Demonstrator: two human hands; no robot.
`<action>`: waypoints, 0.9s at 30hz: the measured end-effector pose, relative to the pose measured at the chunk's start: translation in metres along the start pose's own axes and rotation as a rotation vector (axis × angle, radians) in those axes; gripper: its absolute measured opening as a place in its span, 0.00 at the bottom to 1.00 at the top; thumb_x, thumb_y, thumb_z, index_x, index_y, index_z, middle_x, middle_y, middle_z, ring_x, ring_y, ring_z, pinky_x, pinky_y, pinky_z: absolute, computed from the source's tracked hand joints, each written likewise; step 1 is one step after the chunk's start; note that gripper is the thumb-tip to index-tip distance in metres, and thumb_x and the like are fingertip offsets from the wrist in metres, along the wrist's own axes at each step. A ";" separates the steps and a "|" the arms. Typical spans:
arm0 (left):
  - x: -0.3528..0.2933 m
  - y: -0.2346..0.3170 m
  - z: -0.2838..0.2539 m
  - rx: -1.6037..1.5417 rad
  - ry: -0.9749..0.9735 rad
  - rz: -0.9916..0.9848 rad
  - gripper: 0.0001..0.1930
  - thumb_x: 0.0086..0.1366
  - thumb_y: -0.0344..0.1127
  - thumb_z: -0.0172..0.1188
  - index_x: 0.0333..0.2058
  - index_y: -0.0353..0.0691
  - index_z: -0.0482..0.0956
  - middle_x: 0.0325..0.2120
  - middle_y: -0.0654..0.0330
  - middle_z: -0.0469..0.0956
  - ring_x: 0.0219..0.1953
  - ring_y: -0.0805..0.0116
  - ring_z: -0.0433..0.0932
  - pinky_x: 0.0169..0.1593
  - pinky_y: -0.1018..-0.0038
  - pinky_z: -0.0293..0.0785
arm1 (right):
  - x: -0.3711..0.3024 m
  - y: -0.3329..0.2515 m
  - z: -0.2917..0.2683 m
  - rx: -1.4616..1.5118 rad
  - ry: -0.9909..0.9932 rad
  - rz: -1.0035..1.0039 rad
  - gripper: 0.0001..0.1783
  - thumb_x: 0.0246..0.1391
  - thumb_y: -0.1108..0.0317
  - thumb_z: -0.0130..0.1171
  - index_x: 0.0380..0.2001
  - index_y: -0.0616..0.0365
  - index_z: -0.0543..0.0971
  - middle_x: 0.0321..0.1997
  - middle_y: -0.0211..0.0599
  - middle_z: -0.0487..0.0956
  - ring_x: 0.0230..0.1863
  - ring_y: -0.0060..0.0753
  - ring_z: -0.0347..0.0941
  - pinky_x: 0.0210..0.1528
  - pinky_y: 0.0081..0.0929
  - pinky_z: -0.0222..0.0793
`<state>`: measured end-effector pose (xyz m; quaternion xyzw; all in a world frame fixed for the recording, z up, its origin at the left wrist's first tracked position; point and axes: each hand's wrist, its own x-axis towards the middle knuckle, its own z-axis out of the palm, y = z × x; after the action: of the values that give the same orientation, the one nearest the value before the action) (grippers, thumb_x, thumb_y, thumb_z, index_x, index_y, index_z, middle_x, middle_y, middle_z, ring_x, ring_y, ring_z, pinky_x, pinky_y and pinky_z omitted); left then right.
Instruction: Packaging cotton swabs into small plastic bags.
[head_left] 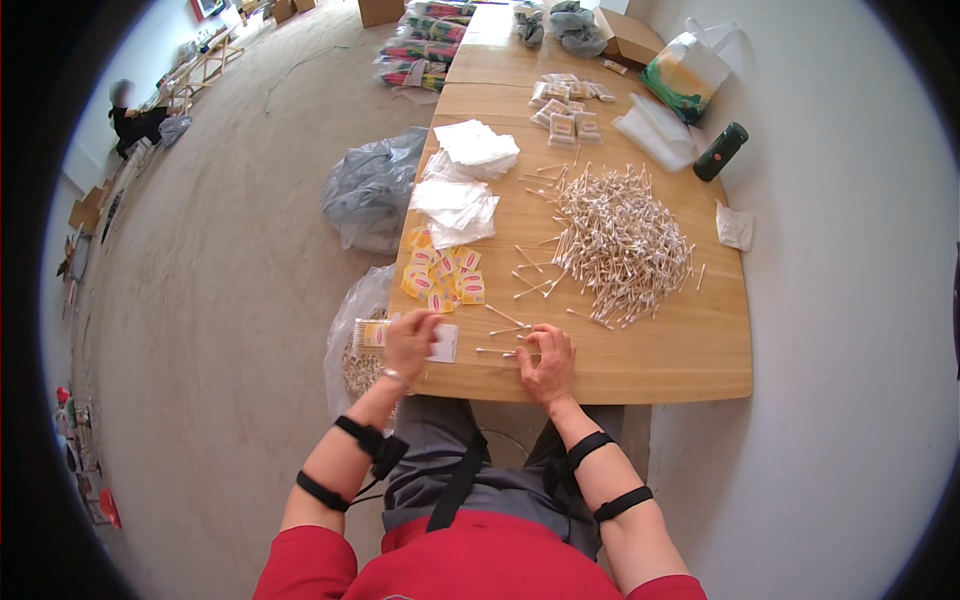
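My left hand (pixel 408 345) is above the table's left edge, its fingers curled together. Whatever lies between them is too small to make out. Under its fingertips rests a small white square packet (pixel 443 344). Just left of the wrist, beyond the edge, is a clear pack of cotton swabs (pixel 371 333) with a yellow label. My right hand (pixel 549 366) is bent down at the near edge, thumb and fingertips closing on loose cotton swabs (pixel 495 351). A large heap of cotton swabs (pixel 625 245) lies farther right. Yellow-and-white printed cards (pixel 440 277) are spread beyond my left hand.
Stacked white plastic sleeves (pixel 458 205) lie behind the cards. Finished swab packs (pixel 570 108), a dark bottle (pixel 721 151) and a green-and-white bag (pixel 686 72) stand farther back. A clear bag of swabs (pixel 362 375) and a grey bag (pixel 375 190) are beside the table; a wall borders the right.
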<state>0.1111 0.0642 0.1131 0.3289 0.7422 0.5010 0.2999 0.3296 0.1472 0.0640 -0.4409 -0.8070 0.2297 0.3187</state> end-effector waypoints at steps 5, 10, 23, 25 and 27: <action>-0.019 -0.090 -0.107 0.012 0.197 -0.012 0.12 0.64 0.39 0.58 0.29 0.35 0.80 0.16 0.67 0.72 0.15 0.81 0.67 0.20 0.83 0.64 | 0.023 -0.004 0.016 -0.057 0.000 0.068 0.08 0.44 0.62 0.63 0.30 0.48 0.80 0.38 0.28 0.74 0.46 0.35 0.67 0.48 0.36 0.59; -0.039 -0.127 -0.147 -0.317 0.278 -0.485 0.18 0.67 0.45 0.53 0.41 0.34 0.77 0.26 0.65 0.78 0.26 0.76 0.74 0.30 0.83 0.69 | 0.061 -0.014 0.034 -0.216 -0.166 0.005 0.07 0.45 0.60 0.63 0.30 0.45 0.81 0.34 0.25 0.75 0.43 0.34 0.68 0.47 0.36 0.59; -0.054 -0.048 -0.069 -0.209 0.220 0.058 0.06 0.61 0.28 0.60 0.37 0.35 0.78 0.27 0.66 0.78 0.31 0.79 0.75 0.38 0.81 0.72 | 0.046 -0.058 0.002 0.537 -0.260 0.324 0.05 0.53 0.74 0.54 0.34 0.61 0.76 0.34 0.34 0.80 0.33 0.28 0.74 0.35 0.24 0.68; -0.063 -0.022 -0.043 -0.242 0.103 0.072 0.07 0.60 0.27 0.60 0.37 0.34 0.78 0.28 0.66 0.78 0.31 0.79 0.75 0.38 0.81 0.72 | 0.042 -0.065 0.002 0.866 -0.408 0.538 0.04 0.55 0.75 0.55 0.35 0.61 0.75 0.34 0.37 0.81 0.30 0.22 0.74 0.34 0.21 0.70; -0.069 -0.006 -0.022 -0.221 -0.056 0.168 0.09 0.59 0.28 0.61 0.39 0.35 0.78 0.27 0.66 0.78 0.30 0.80 0.75 0.36 0.82 0.72 | 0.035 -0.077 0.003 1.067 -0.402 0.577 0.04 0.55 0.76 0.55 0.35 0.59 0.75 0.34 0.39 0.81 0.31 0.23 0.75 0.36 0.21 0.72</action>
<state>0.1349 -0.0040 0.1226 0.3686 0.6440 0.5936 0.3117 0.2693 0.1380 0.1232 -0.3696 -0.4745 0.7547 0.2620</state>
